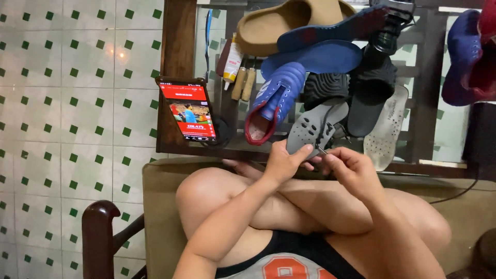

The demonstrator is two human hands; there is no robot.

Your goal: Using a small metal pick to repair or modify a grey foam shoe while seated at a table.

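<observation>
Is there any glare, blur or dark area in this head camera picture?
Head view: soft glare spots on the tiled wall; the phone screen glows bright; both hands, left hand and right hand, and the grey insole look sharp; the right edge beside the shoe rack falls dark.

One phone; one blue shoe; two blue insoles; one tan sandal

A grey insole — flat, foot-shaped, dotted with small round holes — stands tilted up, its toe end pointing away toward the shoes behind it. The left hand grips its near end with the thumb on top. Just beside that edge a thin metal needle — pinched in the right hand — slants toward the insole.
</observation>
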